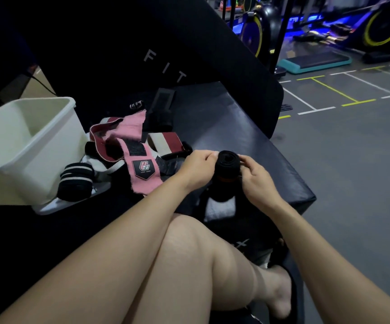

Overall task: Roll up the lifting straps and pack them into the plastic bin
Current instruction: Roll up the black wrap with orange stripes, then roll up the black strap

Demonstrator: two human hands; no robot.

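Black strap (227, 163): held as a roll above the padded bench (247, 127).
Left hand (197, 168): fingers are curled round the roll's left end.
Right hand (256, 177): the right end is pinched.
Plastic bin (29, 146): set at far left, beside a pink strap (140, 164).

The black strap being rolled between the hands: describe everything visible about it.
The black strap looks like a thick woven fabric, wound at its top into a tight roll whose spiral end faces the camera. An orange band crosses it lower down. The left hand and right hand pinch the roll from either side, above the black padded bench.
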